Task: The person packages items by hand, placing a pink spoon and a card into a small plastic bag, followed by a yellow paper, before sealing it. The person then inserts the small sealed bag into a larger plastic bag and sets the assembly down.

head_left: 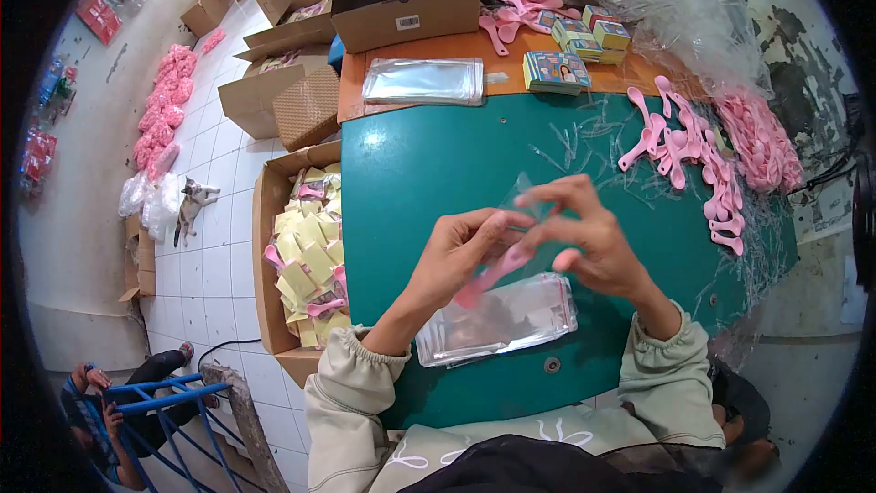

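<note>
Over the green table, my left hand (479, 239) pinches a clear plastic bag (521, 190) at its edge, thumb against fingers. A pink spoon (504, 265), blurred, hangs below those fingers and seems to be inside the bag. My right hand (584, 228) is at the bag's right side, its fingers bent and reaching towards my left hand. Motion smears its fingertips, and whether they grip the plastic cannot be made out. Just below both hands lies a stack of flat clear plastic bags (497, 321).
Loose pink spoons (675, 141) and thin plastic strips (630, 205) lie on the right. Small printed card stacks (557, 71) and more clear bags (422, 82) sit at the back. A carton (265, 265) of packed spoons stands left. A cat (192, 205) and a seated person (100, 411) are farther left.
</note>
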{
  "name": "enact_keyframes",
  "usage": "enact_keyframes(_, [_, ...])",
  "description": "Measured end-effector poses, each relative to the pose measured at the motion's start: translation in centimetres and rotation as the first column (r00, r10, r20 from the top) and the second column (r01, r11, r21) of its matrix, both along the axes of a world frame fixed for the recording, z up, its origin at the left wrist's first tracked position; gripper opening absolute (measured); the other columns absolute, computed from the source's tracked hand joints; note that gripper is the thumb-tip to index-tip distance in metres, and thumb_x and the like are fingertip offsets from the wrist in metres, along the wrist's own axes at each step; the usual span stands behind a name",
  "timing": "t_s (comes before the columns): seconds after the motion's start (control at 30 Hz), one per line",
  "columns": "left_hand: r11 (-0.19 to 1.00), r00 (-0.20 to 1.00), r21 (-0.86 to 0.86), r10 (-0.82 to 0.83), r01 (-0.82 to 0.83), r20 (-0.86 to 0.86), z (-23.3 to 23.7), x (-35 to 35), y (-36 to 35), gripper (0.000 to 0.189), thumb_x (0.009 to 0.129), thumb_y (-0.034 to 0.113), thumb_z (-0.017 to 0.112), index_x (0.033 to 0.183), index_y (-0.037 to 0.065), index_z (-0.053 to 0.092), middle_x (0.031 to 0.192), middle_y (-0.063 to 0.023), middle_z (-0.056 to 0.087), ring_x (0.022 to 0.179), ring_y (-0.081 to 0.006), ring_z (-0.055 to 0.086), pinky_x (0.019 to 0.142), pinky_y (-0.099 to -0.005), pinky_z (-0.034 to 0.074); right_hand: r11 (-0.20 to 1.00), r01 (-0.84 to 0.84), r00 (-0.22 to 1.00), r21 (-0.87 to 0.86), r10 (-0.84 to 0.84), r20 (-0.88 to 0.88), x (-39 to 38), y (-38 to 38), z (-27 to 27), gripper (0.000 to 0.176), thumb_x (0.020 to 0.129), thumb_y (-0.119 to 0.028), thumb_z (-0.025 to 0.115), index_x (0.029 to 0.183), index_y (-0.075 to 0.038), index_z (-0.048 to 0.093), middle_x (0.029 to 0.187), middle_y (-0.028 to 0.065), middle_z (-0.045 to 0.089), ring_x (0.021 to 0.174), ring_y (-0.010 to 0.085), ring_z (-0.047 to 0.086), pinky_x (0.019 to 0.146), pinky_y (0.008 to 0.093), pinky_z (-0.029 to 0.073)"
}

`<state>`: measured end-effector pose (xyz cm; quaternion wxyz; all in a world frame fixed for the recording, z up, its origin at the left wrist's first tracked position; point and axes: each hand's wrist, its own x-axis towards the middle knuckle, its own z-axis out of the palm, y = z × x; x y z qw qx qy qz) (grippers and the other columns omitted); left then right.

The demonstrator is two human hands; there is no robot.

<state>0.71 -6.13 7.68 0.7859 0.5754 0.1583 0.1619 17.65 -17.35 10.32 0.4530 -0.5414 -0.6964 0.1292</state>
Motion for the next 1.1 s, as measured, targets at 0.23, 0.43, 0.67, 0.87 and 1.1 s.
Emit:
enact_keyframes(0.23, [0.992, 0.992, -0.011, 0.128, -0.128, 0.013, 1.1, -1.6, 1.3, 0.035, 0.098, 0.025, 0.041, 0.104, -0.003, 0.059, 0.094, -0.0164, 0.066, 0.083, -0.0195, 0.066, 0.073, -0.0278, 0.055, 0.804, 0.570, 0.821, -0.168, -0.550, 0.154, 17.4, 7.0, -3.0, 0.034, 0.086, -0.033, 0.057, 0.089, -0.001, 0.068, 0.076, 0.0099, 0.067, 0.072, 0.0169, 0.062, 0.069, 0.0316, 0.046])
enact_keyframes(0.43, [0.992, 0.991, -0.031, 0.125, -0.124, 0.039, 0.5, -0.8, 1.5, 0.033, 0.097, 0.024, 0.043, 0.105, -0.004, 0.059, 0.095, -0.0166, 0.066, 0.086, -0.0192, 0.066, 0.072, -0.0274, 0.055, 0.654, 0.734, 0.679, -0.185, -0.698, 0.225, 23.0, 13.1, -7.2, 0.034, 0.077, -0.035, 0.066, 0.082, -0.001, 0.070, 0.074, 0.0149, 0.067, 0.069, 0.0252, 0.065, 0.065, 0.0363, 0.048])
enact_keyframes(0.67, [0.988, 0.989, -0.058, 0.140, -0.142, -0.041, 0.2, -1.1, 1.6, 0.033, 0.096, 0.024, 0.045, 0.107, -0.004, 0.058, 0.095, -0.0158, 0.066, 0.085, -0.0176, 0.065, 0.072, -0.0255, 0.054, 0.599, 0.800, 0.594, -0.039, -0.780, 0.196, 22.1, 13.8, -6.6, 0.023, 0.074, -0.021, 0.068, 0.086, -0.001, 0.064, 0.076, 0.0157, 0.066, 0.069, 0.0250, 0.065, 0.062, 0.0360, 0.049])
enact_keyframes(0.87, [0.988, 0.992, -0.118, 0.091, -0.101, -0.088, -0.1, -0.7, 2.0, 0.032, 0.096, 0.021, 0.046, 0.109, -0.006, 0.059, 0.097, -0.0139, 0.064, 0.092, -0.0171, 0.063, 0.073, -0.0219, 0.053, 0.870, 0.475, 0.848, -0.133, -0.492, -0.194, 11.6, 7.1, 0.7, 0.014, 0.081, -0.007, 0.062, 0.091, -0.001, 0.056, 0.081, 0.0072, 0.059, 0.064, 0.0129, 0.059, 0.049, 0.0257, 0.047])
enact_keyframes(1.1, [0.996, 0.995, -0.083, 0.019, -0.027, -0.097, -0.3, -0.7, 2.1, 0.032, 0.096, 0.021, 0.046, 0.107, -0.006, 0.060, 0.096, -0.0114, 0.064, 0.087, -0.0142, 0.062, 0.073, -0.0235, 0.053, 0.931, 0.106, 0.898, -0.350, -0.241, -0.369, 3.4, 0.6, 2.7, 0.012, 0.082, -0.002, 0.061, 0.091, -0.001, 0.053, 0.078, 0.0008, 0.055, 0.063, 0.0062, 0.054, 0.051, 0.0199, 0.046])
